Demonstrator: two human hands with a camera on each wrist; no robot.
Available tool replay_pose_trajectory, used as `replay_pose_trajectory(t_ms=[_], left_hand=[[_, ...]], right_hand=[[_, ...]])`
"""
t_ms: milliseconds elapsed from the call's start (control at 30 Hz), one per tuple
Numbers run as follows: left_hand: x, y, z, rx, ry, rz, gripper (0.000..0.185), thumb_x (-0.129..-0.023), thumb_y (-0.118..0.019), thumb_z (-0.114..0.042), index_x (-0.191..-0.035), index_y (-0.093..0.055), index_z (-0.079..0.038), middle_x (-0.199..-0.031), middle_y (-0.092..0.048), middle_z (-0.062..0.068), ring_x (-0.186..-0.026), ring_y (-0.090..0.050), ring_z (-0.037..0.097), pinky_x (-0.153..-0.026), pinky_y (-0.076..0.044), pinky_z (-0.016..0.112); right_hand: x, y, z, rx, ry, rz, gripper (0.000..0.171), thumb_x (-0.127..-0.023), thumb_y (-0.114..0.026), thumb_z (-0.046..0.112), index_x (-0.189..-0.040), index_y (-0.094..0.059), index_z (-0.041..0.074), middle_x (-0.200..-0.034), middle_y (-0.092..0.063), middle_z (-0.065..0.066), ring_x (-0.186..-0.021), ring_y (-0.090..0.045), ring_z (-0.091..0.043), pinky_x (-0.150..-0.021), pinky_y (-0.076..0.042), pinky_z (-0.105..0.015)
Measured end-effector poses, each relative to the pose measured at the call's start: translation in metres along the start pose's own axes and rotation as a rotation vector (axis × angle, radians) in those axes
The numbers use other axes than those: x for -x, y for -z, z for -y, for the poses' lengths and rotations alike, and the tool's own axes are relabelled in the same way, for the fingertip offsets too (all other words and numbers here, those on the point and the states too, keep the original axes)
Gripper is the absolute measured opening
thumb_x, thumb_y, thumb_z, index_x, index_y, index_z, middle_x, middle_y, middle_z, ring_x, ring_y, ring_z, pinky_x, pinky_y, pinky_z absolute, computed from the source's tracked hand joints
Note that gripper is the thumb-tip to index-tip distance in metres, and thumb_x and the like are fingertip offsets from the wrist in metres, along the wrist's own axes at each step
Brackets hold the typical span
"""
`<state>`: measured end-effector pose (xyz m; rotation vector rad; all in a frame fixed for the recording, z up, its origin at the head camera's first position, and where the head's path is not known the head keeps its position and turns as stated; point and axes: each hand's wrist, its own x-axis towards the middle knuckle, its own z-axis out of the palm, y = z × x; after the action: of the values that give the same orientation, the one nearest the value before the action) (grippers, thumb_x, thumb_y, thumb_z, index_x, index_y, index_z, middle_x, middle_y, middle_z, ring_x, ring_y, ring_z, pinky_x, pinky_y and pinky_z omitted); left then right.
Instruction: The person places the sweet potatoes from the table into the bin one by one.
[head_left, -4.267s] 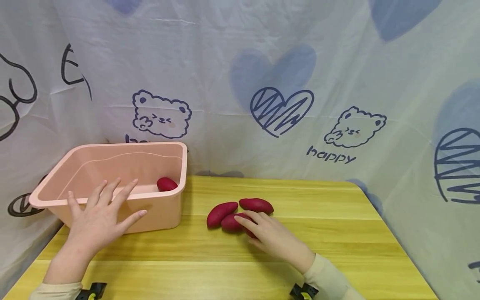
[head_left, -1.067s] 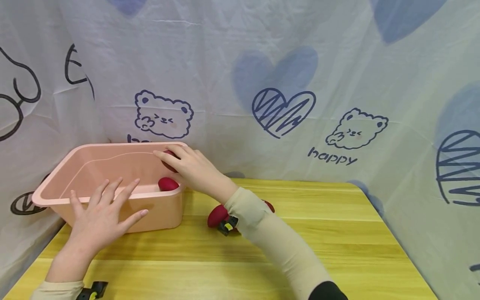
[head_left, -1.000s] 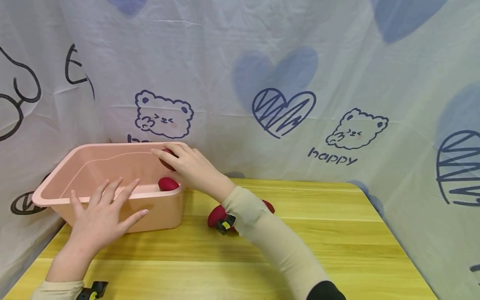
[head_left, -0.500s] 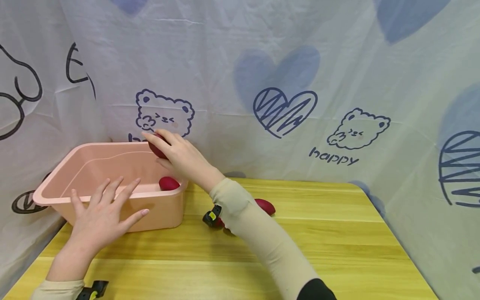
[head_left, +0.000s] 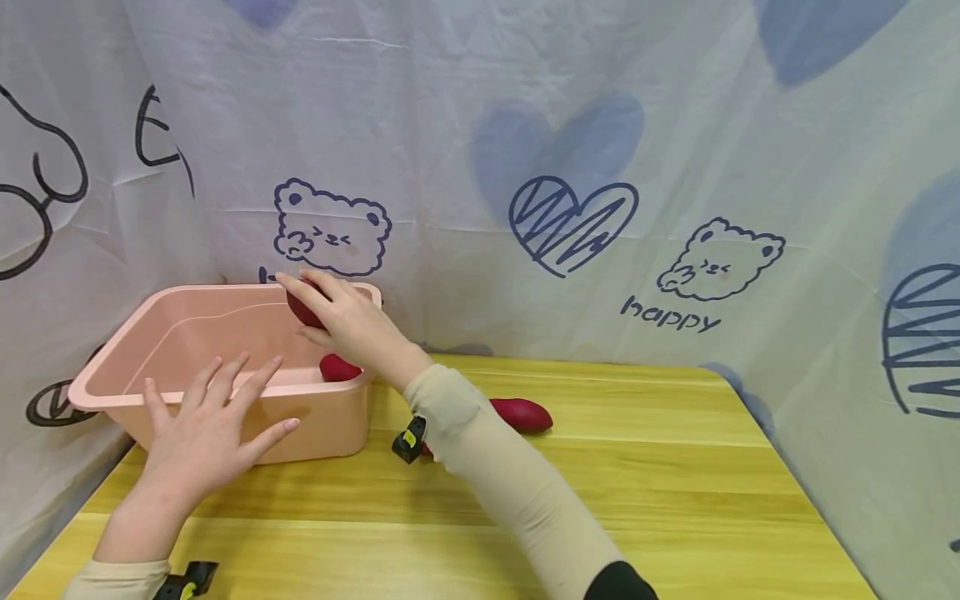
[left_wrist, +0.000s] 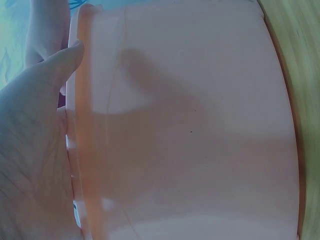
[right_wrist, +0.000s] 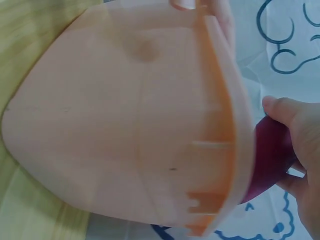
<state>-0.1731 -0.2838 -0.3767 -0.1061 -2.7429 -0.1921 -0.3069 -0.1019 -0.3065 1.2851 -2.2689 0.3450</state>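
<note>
My right hand [head_left: 360, 323] grips a dark red sweet potato [head_left: 303, 307] above the right end of a pink plastic bin [head_left: 352, 425]. In the right wrist view, thumb and fingers hold the sweet potato [right_wrist: 270, 155] from one side, just past the bin's rim [right_wrist: 232, 100]. Another sweet potato [head_left: 339, 367] lies inside, at the bin's right end. My left hand [head_left: 202, 433] rests over the front rim with its fingers spread and straight; the left wrist view has its thumb [left_wrist: 67, 60] along that rim. My right sleeve partly covers further sweet potatoes [head_left: 522, 415] on the table.
The bin stands at the left of a yellow wood-grain table [head_left: 637, 467]. A pale printed curtain [head_left: 450, 167] hangs close behind it and along both sides. My right forearm [head_left: 517, 492] crosses over the table's middle.
My right hand has gone from the group on the table, up and left to over the bin, carrying a sweet potato. Lately it shifts further left and slightly down. My left hand stays put.
</note>
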Motion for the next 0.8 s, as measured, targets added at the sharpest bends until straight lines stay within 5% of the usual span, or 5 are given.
replay_pose_trajectory(t_ms=[800], left_hand=[[0.001,-0.001,-0.001,0.010,0.001,-0.004,0.081,-0.085,-0.056,-0.069,-0.153,-0.024,-0.039,-0.154,-0.033,0.018,-0.142,-0.022,0.042,-0.102,0.026,0.073]], right_hand=[[0.011,-0.031,-0.002,-0.010,-0.031,0.095,0.063,-0.097,-0.059,0.031,-0.153,-0.031,0.020,-0.147,-0.045,-0.008,-0.129,-0.053,-0.020,-0.112,-0.041,-0.028]])
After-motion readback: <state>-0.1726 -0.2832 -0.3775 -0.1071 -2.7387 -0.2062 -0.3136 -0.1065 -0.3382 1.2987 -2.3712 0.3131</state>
